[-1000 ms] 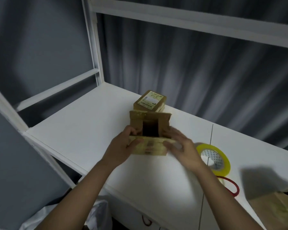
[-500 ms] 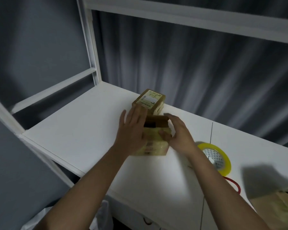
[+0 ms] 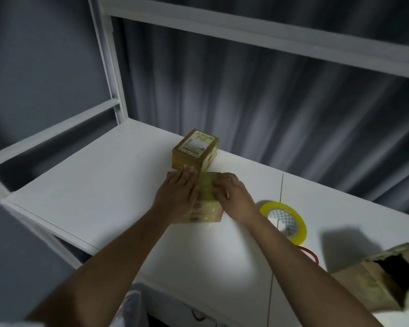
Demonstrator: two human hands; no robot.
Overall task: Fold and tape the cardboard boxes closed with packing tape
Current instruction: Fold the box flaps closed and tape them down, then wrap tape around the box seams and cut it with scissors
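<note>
Head view: both the left hand (image 3: 178, 197) and right hand (image 3: 232, 192) now press the small brown cardboard box's (image 3: 207, 204) flaps shut, fingers flat, where its top gaped open earlier.

Brown cardboard box (image 3: 206, 199) at centre frame, yellowish sheen of tape on top, printed bands on the near side. Behind it, second brown box (image 3: 195, 151) with white label and dark print. Yellow tape roll (image 3: 284, 221) right of centre, white core patterned with dark triangles. Red loop (image 3: 311, 253) just below. White table (image 3: 92, 185). Grey pleated curtain (image 3: 269, 102) across upper frame. Brown open box (image 3: 376, 279) lower right, dark inside.
</note>
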